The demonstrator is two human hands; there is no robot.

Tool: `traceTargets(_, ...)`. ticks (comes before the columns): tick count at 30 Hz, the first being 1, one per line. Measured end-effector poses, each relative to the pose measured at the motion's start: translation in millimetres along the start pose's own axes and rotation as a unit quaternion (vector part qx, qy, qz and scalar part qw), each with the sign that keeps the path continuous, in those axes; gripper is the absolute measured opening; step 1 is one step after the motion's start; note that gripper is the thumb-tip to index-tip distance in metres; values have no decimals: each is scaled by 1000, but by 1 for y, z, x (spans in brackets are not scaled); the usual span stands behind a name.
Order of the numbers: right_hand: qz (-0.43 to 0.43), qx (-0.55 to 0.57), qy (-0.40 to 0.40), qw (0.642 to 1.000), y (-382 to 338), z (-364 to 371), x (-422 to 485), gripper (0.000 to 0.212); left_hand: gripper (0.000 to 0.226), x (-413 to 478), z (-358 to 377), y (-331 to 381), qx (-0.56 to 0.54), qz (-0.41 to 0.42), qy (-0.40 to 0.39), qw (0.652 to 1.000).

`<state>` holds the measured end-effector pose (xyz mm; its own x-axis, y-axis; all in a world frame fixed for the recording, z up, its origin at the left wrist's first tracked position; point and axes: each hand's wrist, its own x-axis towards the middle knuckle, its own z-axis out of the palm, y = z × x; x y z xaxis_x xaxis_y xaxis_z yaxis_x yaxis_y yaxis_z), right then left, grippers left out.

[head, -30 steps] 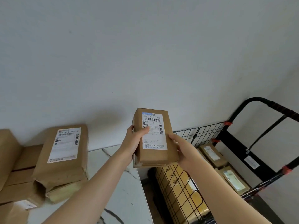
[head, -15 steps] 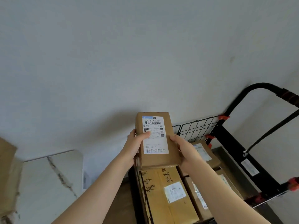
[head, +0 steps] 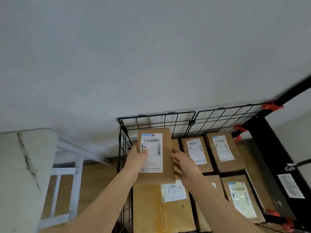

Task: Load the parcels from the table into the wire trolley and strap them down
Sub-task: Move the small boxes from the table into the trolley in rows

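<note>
Head view: left hand [head: 137, 159] grips parcel [head: 167, 149], right hand [head: 185, 164] touches its opposite edge with near-straight fingers, wire trolley [head: 191, 122] beneath

Grey wall [head: 151, 56], wooden floor [head: 94, 174]

Wire trolley [head: 123, 148] open on top, mesh wall [head: 223, 118] at twelve o'clock, packed parcels [head: 222, 152] across its floor, table [head: 25, 165] at nine o'clock.

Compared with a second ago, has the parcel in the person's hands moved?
Yes. The parcel has moved right and down, away from the table and over the wire trolley, where the left hand holds it above a yellow parcel.
</note>
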<state>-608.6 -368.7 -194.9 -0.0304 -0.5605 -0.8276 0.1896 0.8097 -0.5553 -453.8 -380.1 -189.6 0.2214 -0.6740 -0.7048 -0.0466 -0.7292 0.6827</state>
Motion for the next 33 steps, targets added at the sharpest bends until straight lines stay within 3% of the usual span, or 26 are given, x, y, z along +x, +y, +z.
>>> traceTargets(3, 26, -9, -23, 999, 11, 5, 31, 37, 24, 28, 8, -17, 35, -25, 43, 998)
traceTargets(8, 50, -64, -37, 996, 26, 17, 82, 49, 58, 74, 19, -44, 108, -59, 62, 990)
traceTargets(14, 22, -88, -72, 993, 23, 34, 112, 49, 59, 100, 16, -53, 102, -62, 91, 989)
traceTargets(18, -1, -102, -83, 991, 20, 42, 118, 52, 50, 110, 13, -60, 112, -28, 105, 988)
traceTargets(24, -8, -125, -76, 989, 20, 41, 114, 55, 77, 94, 12, -61, 287, 93, 85, 950)
traceTargets(33, 32, -168, -14, 985, 23, 38, 88, 53, 61, 52, 6, -29, 320, 116, 11, 940)
